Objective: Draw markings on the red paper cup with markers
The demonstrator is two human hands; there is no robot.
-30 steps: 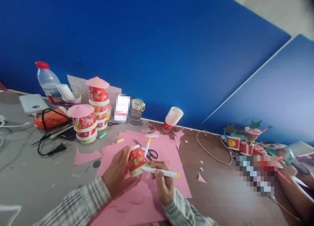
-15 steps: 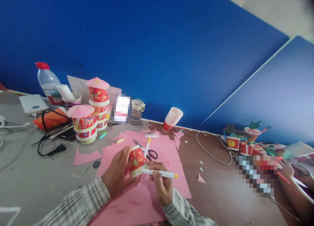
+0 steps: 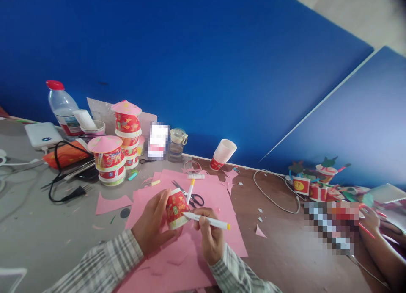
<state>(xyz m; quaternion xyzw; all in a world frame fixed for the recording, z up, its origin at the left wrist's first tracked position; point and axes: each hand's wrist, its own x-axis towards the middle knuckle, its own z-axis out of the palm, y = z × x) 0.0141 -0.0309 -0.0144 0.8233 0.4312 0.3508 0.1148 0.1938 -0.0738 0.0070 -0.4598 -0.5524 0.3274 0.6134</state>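
Above pink paper (image 3: 228, 233), my left hand (image 3: 155, 225) grips a red paper cup (image 3: 176, 206) with gold print, held rim-down and tilted. The band along its rim looks yellowish. My right hand (image 3: 209, 238) is closed round a white marker (image 3: 211, 220) with a yellow end, its tip at the cup's lower side. Behind the cup lie dark-handled scissors (image 3: 198, 199) and a marker cap (image 3: 192, 181) with a yellow end, partly hidden by the cup. A white marker cap or pen (image 3: 196, 176) rests farther back on the paper.
Cup towers with pink cone roofs (image 3: 106, 145) stand at left, near a bottle (image 3: 63, 111), a power bank (image 3: 43, 134) and a black plug (image 3: 74, 193). Stacked cups (image 3: 223, 153) and a water jar (image 3: 176, 145) stand behind. Another person's hand (image 3: 369, 221) works at far right.
The marker's tip has shifted slightly up and right along the cup, with my right hand rising a little. My left hand and the cup stay nearly still.
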